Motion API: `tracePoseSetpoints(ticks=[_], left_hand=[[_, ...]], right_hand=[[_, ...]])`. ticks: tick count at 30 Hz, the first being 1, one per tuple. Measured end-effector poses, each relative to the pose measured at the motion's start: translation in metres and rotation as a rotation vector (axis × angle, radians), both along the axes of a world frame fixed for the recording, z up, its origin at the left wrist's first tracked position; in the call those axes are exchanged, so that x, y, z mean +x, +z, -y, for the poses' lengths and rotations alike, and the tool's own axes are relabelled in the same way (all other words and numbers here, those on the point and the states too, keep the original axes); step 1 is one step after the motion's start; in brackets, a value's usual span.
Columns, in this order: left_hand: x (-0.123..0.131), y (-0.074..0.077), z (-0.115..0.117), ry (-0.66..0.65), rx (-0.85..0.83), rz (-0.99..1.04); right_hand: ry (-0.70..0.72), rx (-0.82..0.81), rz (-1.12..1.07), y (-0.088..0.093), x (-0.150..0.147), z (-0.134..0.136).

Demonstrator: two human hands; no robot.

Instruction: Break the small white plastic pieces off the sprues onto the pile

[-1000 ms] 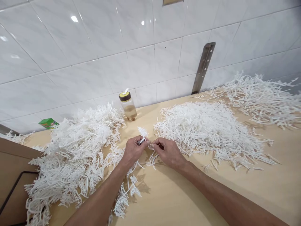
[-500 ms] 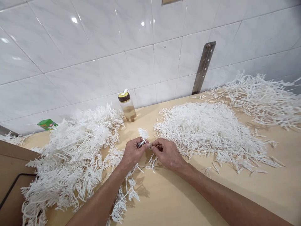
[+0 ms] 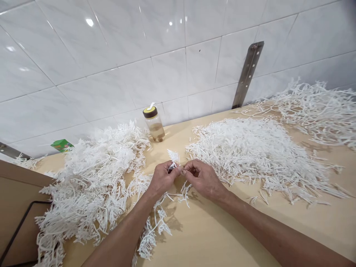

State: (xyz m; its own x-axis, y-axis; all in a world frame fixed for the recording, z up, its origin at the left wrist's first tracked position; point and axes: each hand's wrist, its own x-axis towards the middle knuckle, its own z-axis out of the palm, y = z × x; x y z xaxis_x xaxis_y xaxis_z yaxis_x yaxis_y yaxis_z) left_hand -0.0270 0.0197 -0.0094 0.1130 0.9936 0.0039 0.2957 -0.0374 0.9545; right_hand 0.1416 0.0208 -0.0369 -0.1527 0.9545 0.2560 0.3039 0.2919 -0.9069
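Between the thumb and fingers of my left hand [image 3: 162,180] is a white branching plastic sprig [image 3: 172,155], its feathery tip pointing up and away. My right hand [image 3: 204,178] is pinched closed right beside the left fingertips, at the sprig's lower end. What the right fingers grip is too small and covered to make out. Under my left wrist, a trailing string of white sprigs [image 3: 161,220] lies on the table. A tangled heap of white sprigs [image 3: 94,185] spreads to the left, and a flatter pile of short white pieces [image 3: 241,150] lies to the right.
A clear bottle [image 3: 156,129] with a dark and yellow lid stands near the tiled wall [image 3: 125,89]. Long white strands [image 3: 319,115] are heaped at far right, near a metal strip [image 3: 248,74]. At left are a green carton [image 3: 62,145] and a brown box [image 3: 16,200].
The camera view has turned slightly, so the scene sits a little further right. Both hands stay pinched together around the sprig, with hardly any movement between them.
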Motion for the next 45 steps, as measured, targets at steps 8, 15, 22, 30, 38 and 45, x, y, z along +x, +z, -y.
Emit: tracePoseSetpoints(ticks=[8,15,22,30,38,45], left_hand=[[0.0001,0.0020,-0.0014,0.015,0.020,-0.050],[0.0051,0.0006,-0.0024,0.048,0.073,-0.207],[0.0081,0.0004,-0.0023,0.063,0.102,-0.277],[0.0054,0.0007,0.0005,0.078,0.064,-0.131],[0.0057,-0.0022,0.0023,0.076,0.109,-0.298],[0.0036,-0.0005,0.0048,-0.025,0.097,-0.132]], right_hand=[[0.012,0.008,0.110,0.0035,-0.0012,-0.0007],[0.070,0.133,0.050,0.0031,-0.0007,0.0026],[0.063,0.137,-0.009,-0.0002,-0.0016,0.0023],[0.018,0.063,-0.016,-0.0021,-0.0007,0.0005],[0.036,0.233,0.182,-0.0025,0.0014,0.0065],[-0.021,0.151,0.275,0.0030,0.0043,0.0044]])
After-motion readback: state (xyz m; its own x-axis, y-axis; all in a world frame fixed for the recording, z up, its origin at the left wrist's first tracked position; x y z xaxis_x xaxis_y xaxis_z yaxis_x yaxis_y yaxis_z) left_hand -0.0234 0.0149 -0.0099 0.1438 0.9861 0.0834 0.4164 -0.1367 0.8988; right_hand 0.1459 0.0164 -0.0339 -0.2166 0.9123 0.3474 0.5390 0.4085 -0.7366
